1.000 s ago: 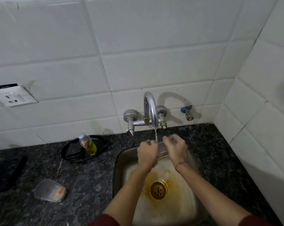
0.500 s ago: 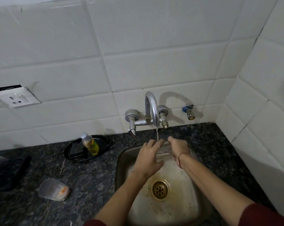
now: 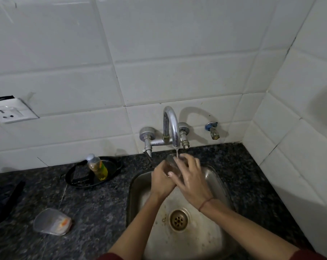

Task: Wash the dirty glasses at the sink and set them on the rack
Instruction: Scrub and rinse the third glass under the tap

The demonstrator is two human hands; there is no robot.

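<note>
Single head-worn wide-angle view.
Looks forward and down from above the sink [image 3: 221, 186], close over it, facing the tiled wall [image 3: 177, 53] and tap [image 3: 171, 126].

shiny metal tap [image 3: 171, 126], speckled stone counter [image 3: 95, 205]

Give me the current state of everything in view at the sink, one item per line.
tap: running, thin stream falling.
glass: held under the stream, gripped by both hands.
left hand: wrapped around the glass.
right hand: fingers over the glass.
sink: stained around the drain, no standing water.
soap bottle: upright, capped, in the black tray.
plastic container: lying on its side on the counter.
</note>
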